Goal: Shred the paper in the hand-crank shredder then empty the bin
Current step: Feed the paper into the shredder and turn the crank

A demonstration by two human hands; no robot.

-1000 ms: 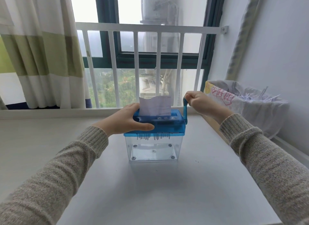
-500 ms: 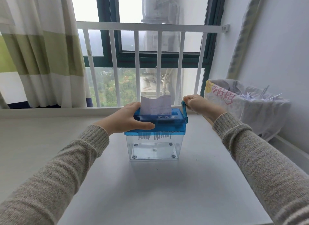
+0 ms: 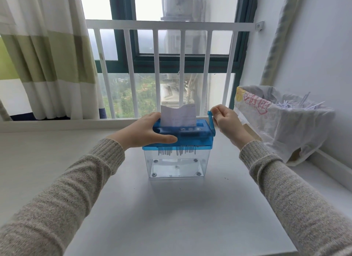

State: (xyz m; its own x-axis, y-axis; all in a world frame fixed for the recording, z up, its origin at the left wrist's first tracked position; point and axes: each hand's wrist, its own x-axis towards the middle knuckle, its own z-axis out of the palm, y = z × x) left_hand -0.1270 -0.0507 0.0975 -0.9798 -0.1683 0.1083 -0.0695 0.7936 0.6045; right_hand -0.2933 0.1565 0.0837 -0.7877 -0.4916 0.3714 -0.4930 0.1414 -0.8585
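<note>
The small hand-crank shredder with the translucent blue plastic top is sitting near the middle of the white table, its long side running left to right across the view and its clear plastic bin standing squarely beneath. A white sheet of paper is standing upright in the top slot, and thin white strips are hanging down inside the bin. The left hand is reaching in from the left with a grey knit sleeve, clamping over the shredder's left end, thumb stretched along the front edge and fingers curled over the back. The right hand is coming in from the right, wrist raised, fingertips pinching the top of the blue crank handle, which is pointing straight up. A white plastic bag of paper shreds is resting off to the right against the wall.
</note>
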